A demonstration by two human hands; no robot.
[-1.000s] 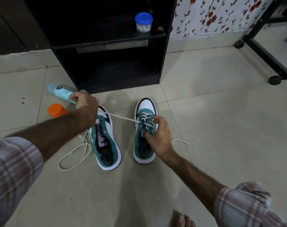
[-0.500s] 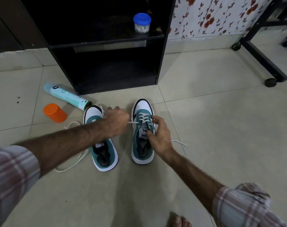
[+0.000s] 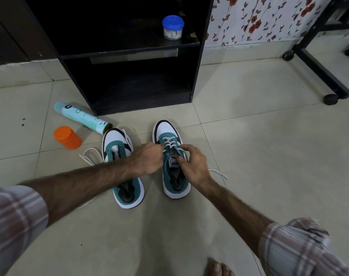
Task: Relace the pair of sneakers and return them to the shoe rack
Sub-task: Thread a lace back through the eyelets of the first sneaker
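At frame centre we pinch the white lace (image 3: pixel 170 143) of the teal-and-white sneaker (image 3: pixel 172 160), left hand (image 3: pixel 147 159) and right hand (image 3: pixel 192 165) fingers clamped, next eyelet likely due.

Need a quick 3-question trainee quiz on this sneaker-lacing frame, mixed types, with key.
1. True or false: both hands, left hand and right hand, are at the right sneaker.
2. Multiple choice: the spray can is A) upright on the shelf, B) lying on the floor, C) inside a sneaker.
3. Fill in: the lid of the small jar on the shoe rack is ____.

Key: 1 true; 2 B; 3 blue.
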